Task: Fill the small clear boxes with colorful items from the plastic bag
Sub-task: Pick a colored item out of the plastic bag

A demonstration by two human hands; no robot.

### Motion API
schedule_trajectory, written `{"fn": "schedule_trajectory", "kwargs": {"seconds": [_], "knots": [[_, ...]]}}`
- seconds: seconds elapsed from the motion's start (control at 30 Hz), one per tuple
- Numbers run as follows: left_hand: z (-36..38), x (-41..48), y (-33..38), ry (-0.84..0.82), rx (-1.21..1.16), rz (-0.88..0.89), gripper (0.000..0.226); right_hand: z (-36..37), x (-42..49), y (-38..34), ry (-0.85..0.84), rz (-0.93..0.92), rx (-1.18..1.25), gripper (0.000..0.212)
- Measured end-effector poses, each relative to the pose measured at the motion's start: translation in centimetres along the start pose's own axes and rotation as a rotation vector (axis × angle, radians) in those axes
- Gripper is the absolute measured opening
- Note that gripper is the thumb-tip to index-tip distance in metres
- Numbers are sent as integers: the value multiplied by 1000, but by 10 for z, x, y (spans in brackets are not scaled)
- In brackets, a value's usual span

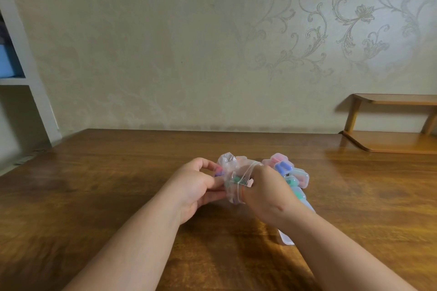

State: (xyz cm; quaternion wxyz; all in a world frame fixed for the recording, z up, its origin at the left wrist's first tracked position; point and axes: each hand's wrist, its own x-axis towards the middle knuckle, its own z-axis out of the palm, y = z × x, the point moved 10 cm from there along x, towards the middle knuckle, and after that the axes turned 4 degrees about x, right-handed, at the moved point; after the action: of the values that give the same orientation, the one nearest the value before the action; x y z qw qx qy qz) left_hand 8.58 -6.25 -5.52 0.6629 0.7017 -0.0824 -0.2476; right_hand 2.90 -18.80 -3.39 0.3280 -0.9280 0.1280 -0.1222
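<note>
You are holding the plastic bag of colorful items over the middle of the surface, between both hands. Your left hand is pinching its left side with curled fingers, and your right hand is gripping its stretched film. The small clear boxes are lying clustered just behind your right hand.

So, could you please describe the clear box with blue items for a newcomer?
On the wooden table, just beyond the right hand, lies a cluster of small clear boxes. Near its far end, one box alone shows blue pieces; neighbours show pink or green.
</note>
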Motion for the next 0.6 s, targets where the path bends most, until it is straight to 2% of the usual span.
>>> {"fn": "schedule_trajectory", "kwargs": {"seconds": [0.3,0.4,0.47,0.53,0.6], "knots": [[3,2,-2,-12,-11,5,25,3,4,2,-39,25,-22,17],[-2,4,-3,35,21,-9,32,1,4,-5,8,-55,67,18],[-6,5,-2,71,19,-16,32,5,7,1,-61,6,86,6],[-10,6,-2,98,13,-24,32,7,7,8,-119,87,39,7],[-14,7,-2,133,31,-26,31,0,5,5,-60,51,42,12]]}}
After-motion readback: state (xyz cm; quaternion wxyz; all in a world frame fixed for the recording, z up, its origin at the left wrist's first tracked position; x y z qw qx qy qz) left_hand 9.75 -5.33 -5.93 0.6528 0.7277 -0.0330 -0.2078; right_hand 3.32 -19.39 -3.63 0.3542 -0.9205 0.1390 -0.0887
